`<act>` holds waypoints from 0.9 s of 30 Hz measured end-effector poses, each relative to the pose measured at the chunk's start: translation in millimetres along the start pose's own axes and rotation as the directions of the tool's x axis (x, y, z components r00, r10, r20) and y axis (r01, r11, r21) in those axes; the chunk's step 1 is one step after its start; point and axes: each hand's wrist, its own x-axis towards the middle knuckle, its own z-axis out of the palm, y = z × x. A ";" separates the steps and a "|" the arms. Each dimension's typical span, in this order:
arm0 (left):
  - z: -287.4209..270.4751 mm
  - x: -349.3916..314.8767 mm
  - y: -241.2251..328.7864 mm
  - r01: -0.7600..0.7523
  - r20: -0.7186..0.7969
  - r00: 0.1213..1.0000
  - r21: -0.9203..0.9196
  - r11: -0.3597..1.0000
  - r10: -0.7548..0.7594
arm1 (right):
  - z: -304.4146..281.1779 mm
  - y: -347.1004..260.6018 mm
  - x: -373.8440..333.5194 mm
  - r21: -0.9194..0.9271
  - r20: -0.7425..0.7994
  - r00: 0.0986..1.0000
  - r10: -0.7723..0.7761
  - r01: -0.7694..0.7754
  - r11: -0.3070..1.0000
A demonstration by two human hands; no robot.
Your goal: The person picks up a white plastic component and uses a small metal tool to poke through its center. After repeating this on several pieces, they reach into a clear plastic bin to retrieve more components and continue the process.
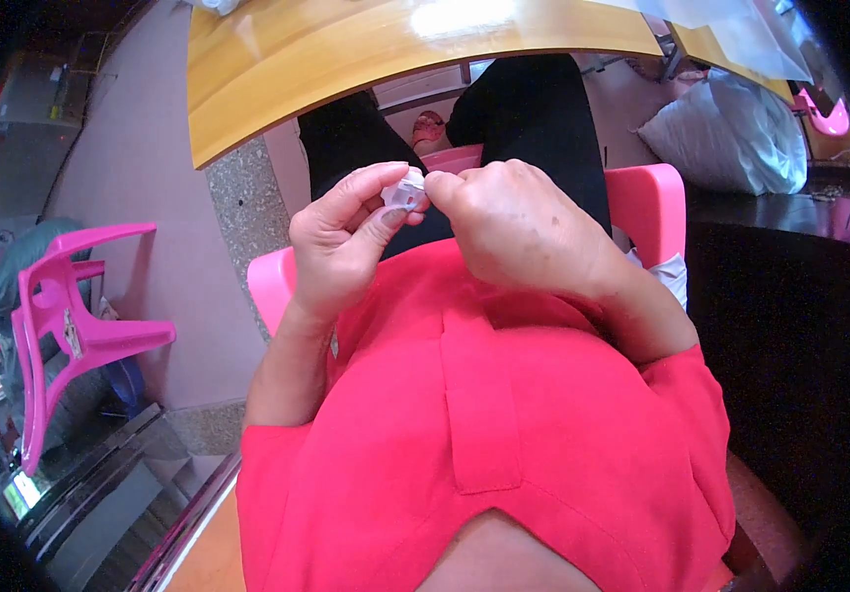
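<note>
Above my lap, a small white plastic piece (pixel 402 190) with a reddish spot sits between the fingers and thumb of my left hand (pixel 344 229). My right hand (pixel 514 219) is closed, its thumb and forefinger pinched together against the right side of that piece. Whatever those fingertips may grip is too small to make out. Both hands are held close together in front of my red top.
A yellow-brown table (pixel 346 74) spans the far side beyond my knees. Pink chair arms (pixel 647 207) flank me. To the left is another pink plastic chair (pixel 89 331). A stuffed white sack (pixel 731 138) stands at the far right.
</note>
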 end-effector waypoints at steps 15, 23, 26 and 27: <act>-6.4 1.3 -2.0 0.040 0.034 0.999 -0.121 0.992 -0.036 | 7.1 13.4 -1.8 0.159 -0.057 0.985 -0.164 0.171 0.972; -9.0 3.9 -6.5 0.117 -0.013 0.992 -0.208 0.971 -0.122 | 18.9 -6.5 -2.8 -0.149 -0.096 0.994 -0.050 0.035 0.988; -9.7 8.5 -8.5 0.145 -0.038 0.985 -0.346 0.927 -0.169 | 27.3 0.6 -0.7 0.036 -0.190 0.982 -0.011 0.018 0.999; -11.1 9.4 -7.7 0.142 -0.042 0.985 -0.346 0.927 -0.167 | 28.2 2.3 -0.1 0.035 -0.188 0.982 -0.016 0.022 0.999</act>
